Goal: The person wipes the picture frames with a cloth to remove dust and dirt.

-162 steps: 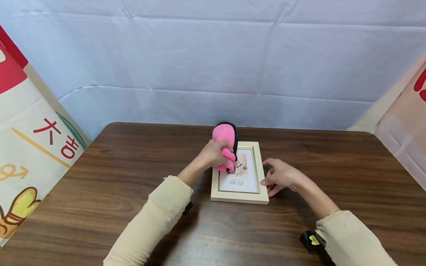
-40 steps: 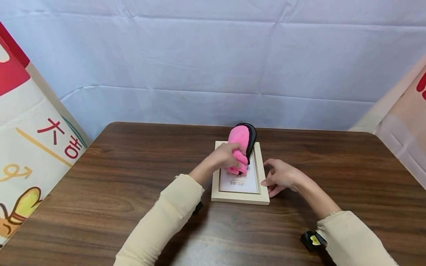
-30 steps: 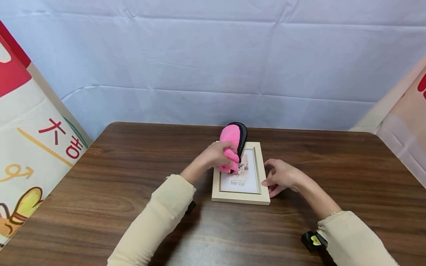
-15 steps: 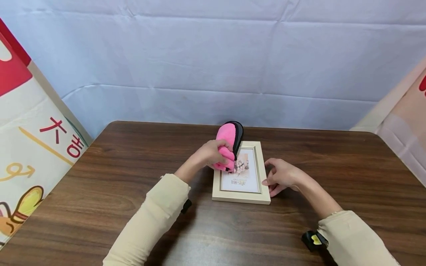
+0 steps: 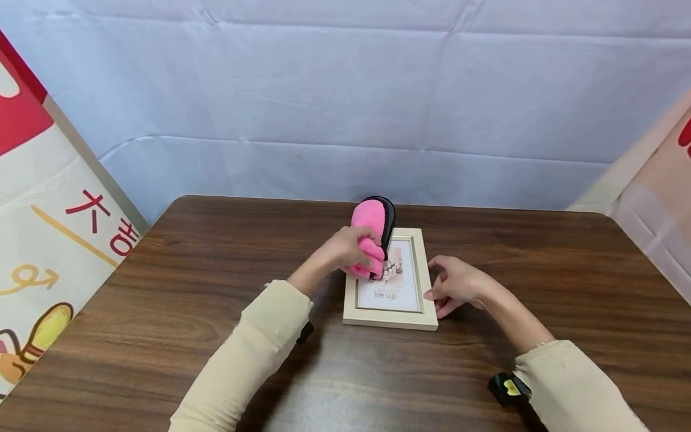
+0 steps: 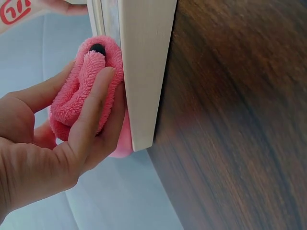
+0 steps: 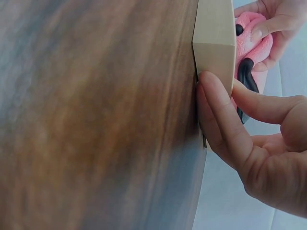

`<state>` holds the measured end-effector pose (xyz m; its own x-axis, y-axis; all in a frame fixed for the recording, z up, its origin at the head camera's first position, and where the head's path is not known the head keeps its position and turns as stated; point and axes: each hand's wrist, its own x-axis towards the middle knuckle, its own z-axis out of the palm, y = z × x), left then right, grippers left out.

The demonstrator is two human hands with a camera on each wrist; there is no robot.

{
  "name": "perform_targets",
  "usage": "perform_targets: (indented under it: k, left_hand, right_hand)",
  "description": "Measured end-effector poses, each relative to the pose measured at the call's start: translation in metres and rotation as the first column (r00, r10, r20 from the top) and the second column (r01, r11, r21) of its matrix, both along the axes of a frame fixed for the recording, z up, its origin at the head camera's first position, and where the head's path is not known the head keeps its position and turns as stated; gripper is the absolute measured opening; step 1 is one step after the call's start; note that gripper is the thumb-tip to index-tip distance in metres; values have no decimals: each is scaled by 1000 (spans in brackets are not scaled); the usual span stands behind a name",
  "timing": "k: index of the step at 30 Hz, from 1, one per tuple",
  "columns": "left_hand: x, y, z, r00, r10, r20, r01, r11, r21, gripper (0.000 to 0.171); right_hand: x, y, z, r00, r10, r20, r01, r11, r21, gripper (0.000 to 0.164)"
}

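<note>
A cream picture frame point(image 5: 391, 317) with a floral print marked "free style" lies flat on the wooden table. My left hand point(image 5: 345, 249) grips a bunched pink plush cloth point(image 5: 369, 216) with black trim and a dark backing, over the frame's upper left part. In the left wrist view, the folds of the cloth sit against the frame's face, between thumb and fingers. My right hand point(image 5: 456, 282) holds the frame's right side, its thumb on the front border and other fingers along the outer edge point(image 7: 216, 62). Part of the print is hidden under the cloth.
The dark brown table point(image 5: 189, 288) reaches out on every side of the frame. Behind it hangs a pale blue-white sheet point(image 5: 324, 102). A printed banner point(image 5: 48, 210) stands at the left, and another printed panel point(image 5: 658, 186) at the right.
The left hand slides the pink cloth right across the frame, then back left, uncovering more of the print. In the last half second it barely shifts. The right hand stays at the frame's edge.
</note>
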<state>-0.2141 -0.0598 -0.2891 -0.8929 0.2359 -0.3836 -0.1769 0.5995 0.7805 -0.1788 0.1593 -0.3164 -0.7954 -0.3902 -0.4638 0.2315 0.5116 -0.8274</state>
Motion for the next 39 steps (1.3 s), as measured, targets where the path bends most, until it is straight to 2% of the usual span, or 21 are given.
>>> perform_targets:
  k: [6, 13, 18, 24, 31, 34, 39]
  left_hand:
    - [1, 4, -1, 999, -22, -33, 22, 1000, -13, 37]
    - [1, 13, -3, 989, -92, -116, 82, 993, -87, 36]
    - [1, 21, -4, 989, -106, -105, 98, 992, -83, 36]
    - [0, 29, -4, 967, -180, -182, 138, 966, -219, 36]
    - [2, 38, -3, 971, -172, -167, 138, 971, -194, 36]
    - [3, 39, -2, 968, -179, -177, 141, 968, -209, 36]
    - [4, 38, -2, 982, -135, -130, 115, 982, -150, 36]
  right_hand:
    - [0, 0, 0, 1000, 2, 2, -2, 1000, 5, 61]
    - [1, 1, 0, 1000, 4, -2, -4, 1000, 11, 62]
    - [2, 0, 0, 1000, 3, -3, -3, 1000, -2, 61]
    - [2, 0, 0, 1000, 11, -6, -12, 1000, -18, 61]
    - [2, 0, 0, 1000, 2, -11, -2, 1000, -5, 62]
    - [3, -1, 0, 1000, -2, -10, 1, 1000, -3, 63]
    - [2, -1, 0, 1000, 5, -12, -5, 1000, 2, 63]
